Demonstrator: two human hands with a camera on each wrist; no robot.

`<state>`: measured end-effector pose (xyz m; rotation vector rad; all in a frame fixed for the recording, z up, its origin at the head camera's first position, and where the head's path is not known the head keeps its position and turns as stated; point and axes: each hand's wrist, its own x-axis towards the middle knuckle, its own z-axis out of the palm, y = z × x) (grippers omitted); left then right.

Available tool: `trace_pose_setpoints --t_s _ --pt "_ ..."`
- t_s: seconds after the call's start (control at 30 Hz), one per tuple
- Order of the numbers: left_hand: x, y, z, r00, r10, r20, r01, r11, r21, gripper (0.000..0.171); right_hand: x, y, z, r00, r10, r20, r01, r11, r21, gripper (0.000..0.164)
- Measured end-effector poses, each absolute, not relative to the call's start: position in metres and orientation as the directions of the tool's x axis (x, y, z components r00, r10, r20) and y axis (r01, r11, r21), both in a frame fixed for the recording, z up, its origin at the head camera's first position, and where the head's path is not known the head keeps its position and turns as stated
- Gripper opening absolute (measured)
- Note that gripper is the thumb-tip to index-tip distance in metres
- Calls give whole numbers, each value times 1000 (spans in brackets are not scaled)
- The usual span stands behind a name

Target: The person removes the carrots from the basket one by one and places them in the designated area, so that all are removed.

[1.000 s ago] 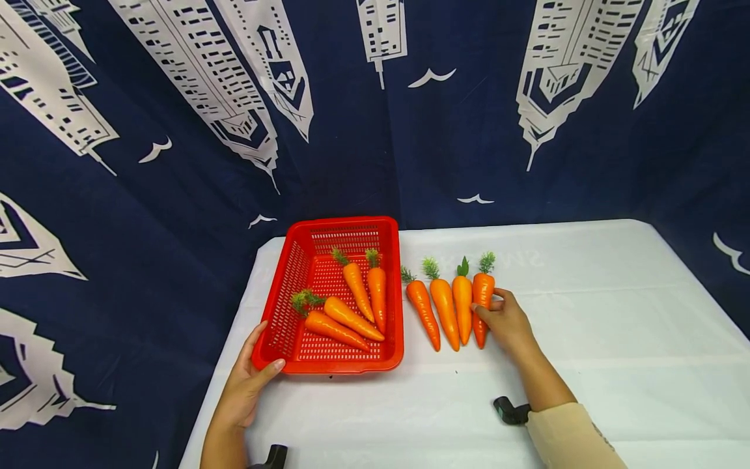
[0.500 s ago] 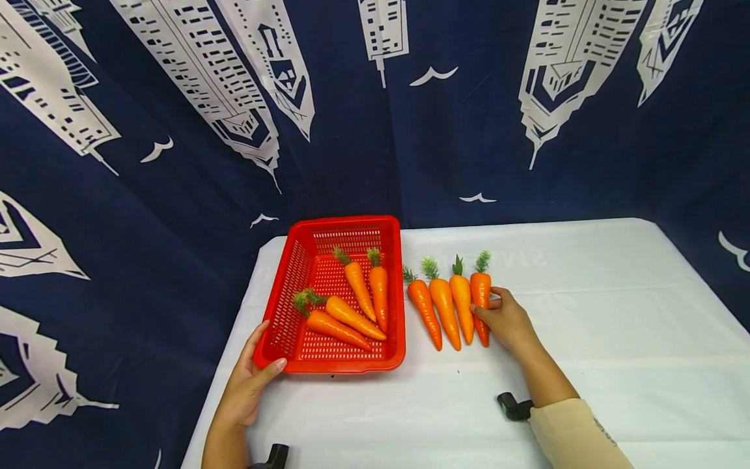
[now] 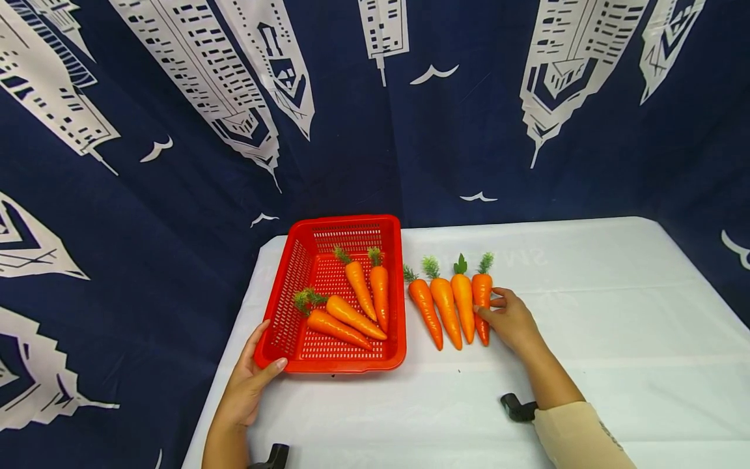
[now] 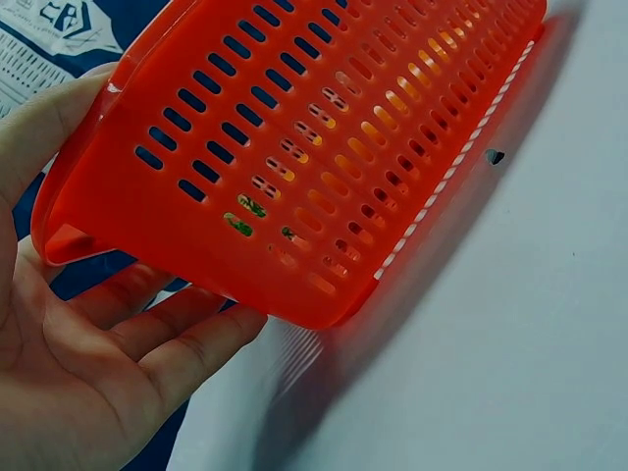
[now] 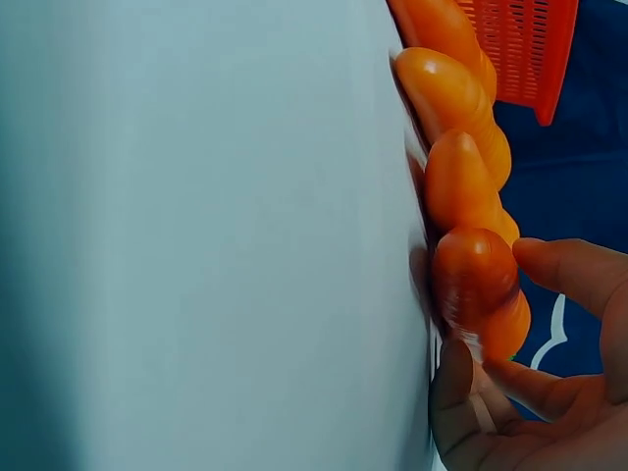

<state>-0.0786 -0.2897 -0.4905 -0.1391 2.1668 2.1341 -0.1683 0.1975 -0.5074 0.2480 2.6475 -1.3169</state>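
Note:
A red plastic basket (image 3: pixel 395 352) stands at the left of the table with several carrots (image 3: pixel 346 316) lying in it. My left hand (image 3: pixel 243 387) grips its near left corner, thumb over the rim and fingers against the outside, as the left wrist view (image 4: pixel 108 363) also shows. To the right of the basket, several carrots lie side by side on the cloth, leafy tops pointing away. My right hand (image 3: pixel 512 322) holds the rightmost carrot (image 3: pixel 482 290) between thumb and fingers. In the right wrist view this carrot (image 5: pixel 476 275) touches its neighbour.
White cloth covers the table (image 3: pixel 633 339). Behind and to the left hangs a dark blue curtain (image 3: pixel 451 143) printed with white buildings and birds. A black wrist mount (image 3: pixel 518 408) sits by the right forearm, another (image 3: pixel 275 456) by the left.
The rightmost carrot and its neighbour have shifted slightly left at their tops, closing the row together. My right hand stays on the rightmost carrot. The left hand and basket have not visibly moved.

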Motion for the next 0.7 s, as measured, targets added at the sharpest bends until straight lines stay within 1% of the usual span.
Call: trace_pose_setpoints --t_s 0.2,0.47,0.57,0.7 --pt "-78 -290 -491 -991 5 -130 -130 7 991 84 -167 198 -505 -970 85 -228 235 568 -789 74" --pt "-79 -290 -492 -992 4 -127 -127 5 992 84 -164 201 -501 -967 135 -216 255 538 -804 72" --pt "-79 -290 -492 -992 6 -124 -124 4 992 84 -163 203 -500 -971 141 -193 238 528 -815 70" --pt "-78 -291 -493 -993 8 -121 -121 9 993 84 -161 204 -498 -981 138 -134 187 517 -835 67"
